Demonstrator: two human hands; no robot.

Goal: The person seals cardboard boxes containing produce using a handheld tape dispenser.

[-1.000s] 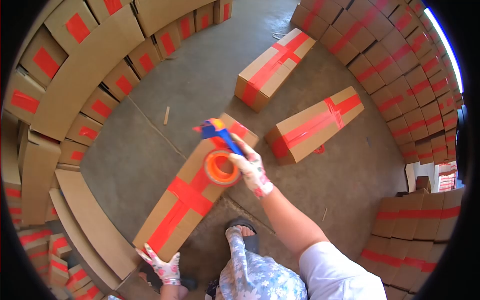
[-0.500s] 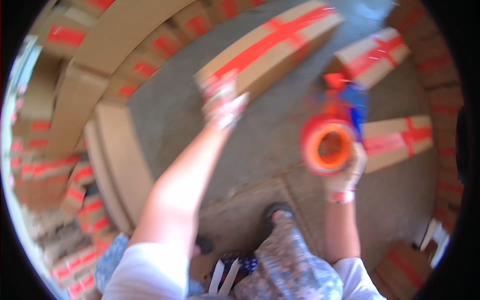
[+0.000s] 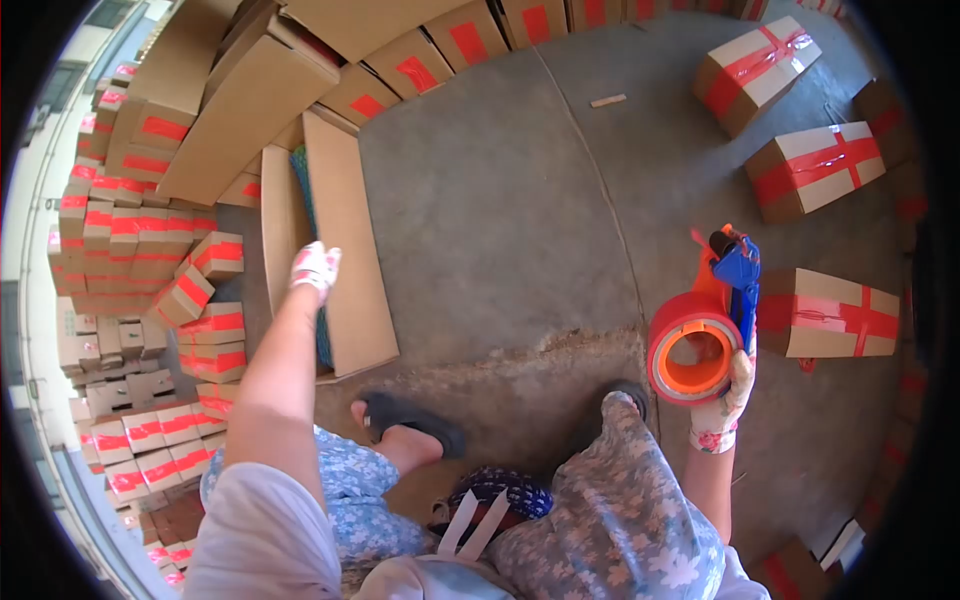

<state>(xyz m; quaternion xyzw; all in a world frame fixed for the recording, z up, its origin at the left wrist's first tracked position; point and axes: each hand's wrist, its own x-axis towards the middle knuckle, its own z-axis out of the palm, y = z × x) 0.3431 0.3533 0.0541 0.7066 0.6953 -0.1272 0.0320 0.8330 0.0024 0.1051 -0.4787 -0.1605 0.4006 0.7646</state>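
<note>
My gloved left hand (image 3: 316, 268) is closed at the inner edge of an upright flap on an open long cardboard box (image 3: 350, 250). Green material (image 3: 323, 335) shows inside that box, partly hidden by the hand and flap. On the right, my gloved right hand (image 3: 728, 400) grips a blue and orange tape dispenser (image 3: 738, 265) loaded with a big roll of red tape (image 3: 660, 345). The dispenser is held above the floor, in front of the nearest taped box (image 3: 840, 315).
Two more taped boxes (image 3: 762, 65) (image 3: 820, 165) lie at the upper right. Box stacks (image 3: 140, 235) fill the left, and a row of boxes (image 3: 465, 45) lines the top. A small strip (image 3: 608, 101) lies on the concrete floor (image 3: 480, 200).
The view has swung left. My left hand has left the long taped box and is now at the open box's flap. My right hand still holds the dispenser.
</note>
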